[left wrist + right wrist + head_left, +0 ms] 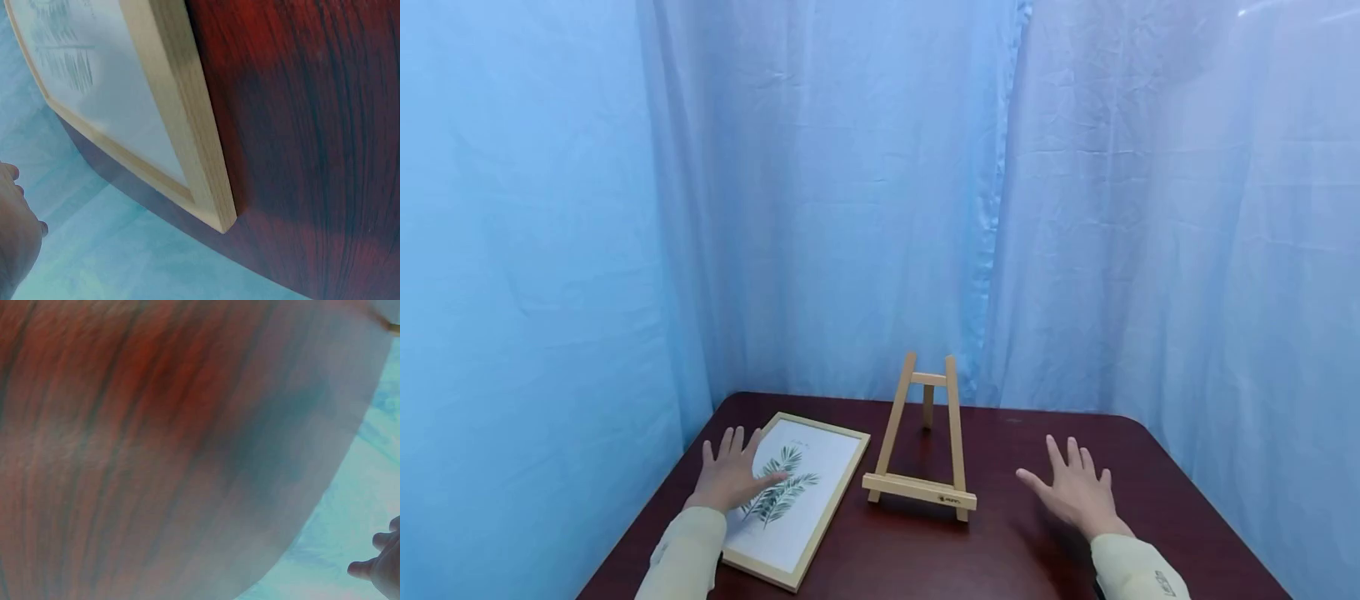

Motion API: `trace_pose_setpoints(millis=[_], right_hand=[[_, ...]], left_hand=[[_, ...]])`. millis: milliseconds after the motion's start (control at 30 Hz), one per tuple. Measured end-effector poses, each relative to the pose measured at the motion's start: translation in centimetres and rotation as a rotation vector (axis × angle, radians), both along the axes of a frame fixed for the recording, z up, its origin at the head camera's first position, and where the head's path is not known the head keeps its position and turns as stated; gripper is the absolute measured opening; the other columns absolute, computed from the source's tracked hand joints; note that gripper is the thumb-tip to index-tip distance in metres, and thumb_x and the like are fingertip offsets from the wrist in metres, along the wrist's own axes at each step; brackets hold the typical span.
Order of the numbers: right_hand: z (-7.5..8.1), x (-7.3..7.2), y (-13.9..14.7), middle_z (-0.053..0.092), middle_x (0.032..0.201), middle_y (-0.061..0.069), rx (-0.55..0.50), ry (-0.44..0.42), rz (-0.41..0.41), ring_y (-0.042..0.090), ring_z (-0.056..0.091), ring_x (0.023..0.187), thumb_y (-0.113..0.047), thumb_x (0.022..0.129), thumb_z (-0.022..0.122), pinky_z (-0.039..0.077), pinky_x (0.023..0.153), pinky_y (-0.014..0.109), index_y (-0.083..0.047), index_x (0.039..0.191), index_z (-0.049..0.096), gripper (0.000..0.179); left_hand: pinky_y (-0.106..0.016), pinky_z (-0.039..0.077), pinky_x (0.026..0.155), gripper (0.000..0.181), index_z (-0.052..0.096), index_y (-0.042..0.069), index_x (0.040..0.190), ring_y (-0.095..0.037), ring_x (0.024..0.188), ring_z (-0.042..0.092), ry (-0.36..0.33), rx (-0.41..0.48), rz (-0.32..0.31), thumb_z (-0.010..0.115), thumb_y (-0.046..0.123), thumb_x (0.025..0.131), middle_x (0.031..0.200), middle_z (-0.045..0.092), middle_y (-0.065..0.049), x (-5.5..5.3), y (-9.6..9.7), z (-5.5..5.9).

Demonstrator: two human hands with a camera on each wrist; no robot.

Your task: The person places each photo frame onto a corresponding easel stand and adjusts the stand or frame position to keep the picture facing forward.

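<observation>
A light wood picture frame [831, 521] lies flat on the left side of the table, showing green palm leaves on white. My left hand [727, 477] is over the frame's left part with fingers spread, overlapping the picture in the head view. In the left wrist view the picture frame [181, 81] shows a near corner, and part of the left hand [17, 231] appears at the edge. A small wooden easel [919, 490] stands upright mid-table. To its right my right hand [1081, 492] has its fingers spread and holds nothing; the right wrist view catches its fingertips [360, 570].
The dark red-brown wood-grain table [910, 558] has rounded far corners. Light blue curtains [850, 208] hang behind it and along both sides. The easel's rear leg [928, 408] reaches back toward the far edge.
</observation>
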State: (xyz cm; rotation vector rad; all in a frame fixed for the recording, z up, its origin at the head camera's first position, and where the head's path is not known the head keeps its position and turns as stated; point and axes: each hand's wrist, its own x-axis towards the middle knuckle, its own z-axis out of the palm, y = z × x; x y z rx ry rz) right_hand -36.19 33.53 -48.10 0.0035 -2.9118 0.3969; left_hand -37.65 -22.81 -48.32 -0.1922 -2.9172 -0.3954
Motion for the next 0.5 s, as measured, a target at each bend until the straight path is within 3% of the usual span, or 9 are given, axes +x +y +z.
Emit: trace_pose_setpoints(millis=[233, 500], right_hand=[[2.1, 0.0, -1.6, 0.01, 0.153, 0.042, -0.041, 0.001, 0.022, 0.06, 0.015, 0.138, -0.08, 0.087, 0.041, 0.013, 0.104, 0.076, 0.004, 0.156, 0.017, 0.11], [3.8, 0.0, -3.7, 0.013, 0.154, 0.04, -0.075, 0.002, 0.042, 0.061, 0.022, 0.135, -0.077, 0.088, 0.045, 0.03, 0.099, 0.073, 0.004, 0.156, 0.017, 0.11]], left_hand=[[-0.073, 0.001, 0.109, 0.109, 0.026, -0.002, 0.155, -0.052, 0.144, 0.012, 0.007, -0.009, 0.004, 0.058, 0.073, 0.083, 0.156, 0.016, -0.036, 0.0, -0.4, 0.7], [-0.074, 0.005, 0.108, 0.107, 0.027, -0.003, 0.154, -0.052, 0.144, 0.014, 0.004, -0.046, 0.034, 0.059, 0.072, 0.084, 0.155, 0.02, -0.035, -0.1, -0.7, 1.2]])
